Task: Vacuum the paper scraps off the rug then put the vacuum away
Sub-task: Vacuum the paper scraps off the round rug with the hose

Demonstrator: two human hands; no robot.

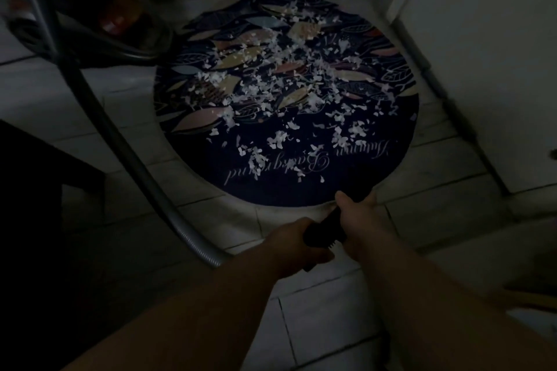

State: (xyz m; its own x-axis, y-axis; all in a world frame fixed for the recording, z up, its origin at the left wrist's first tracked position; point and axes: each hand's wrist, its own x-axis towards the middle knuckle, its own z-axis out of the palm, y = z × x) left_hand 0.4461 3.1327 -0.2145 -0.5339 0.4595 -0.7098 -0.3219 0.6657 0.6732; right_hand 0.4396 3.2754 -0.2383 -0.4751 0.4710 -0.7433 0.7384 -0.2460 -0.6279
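Note:
A round dark rug (193, 159) with a leaf pattern and white lettering lies on the tiled floor. Many white paper scraps (280, 69) are strewn over its middle and far half. I hold a black vacuum nozzle (324, 229) at the rug's near edge. My left hand (297, 245) grips its rear end where the grey ribbed hose (120, 141) joins. My right hand (355, 208) grips it further forward, hiding the tip. The hose curves up left to the vacuum body (99, 3), which stands at the far left beside the rug.
A white cabinet or door (482, 54) stands to the right of the rug. A dark piece of furniture (30, 190) fills the left edge. Pale floor tiles (437, 214) surround the rug. The room is dim.

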